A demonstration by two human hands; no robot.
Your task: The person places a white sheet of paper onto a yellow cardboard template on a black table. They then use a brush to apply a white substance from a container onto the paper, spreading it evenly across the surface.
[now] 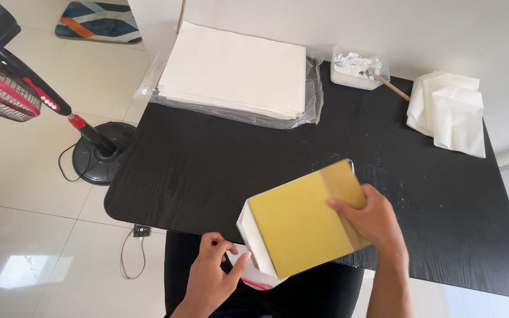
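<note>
My right hand [371, 221] grips the right side of a flat yellow-faced block with white edges [298, 224], holding it tilted above the near edge of the black table [219, 159]. My left hand [210, 274] is below the table edge, pinching a white piece with a red line [254, 275] that sits under the block's lower left corner. What that white piece is cannot be made out.
A stack of large white sheets on clear plastic [237, 73] lies at the table's far left. A clear tub of white paste with a stick [357, 68] stands at the far middle. Folded white papers [452, 112] lie far right. A standing fan [42, 100] is on the tiled floor, left.
</note>
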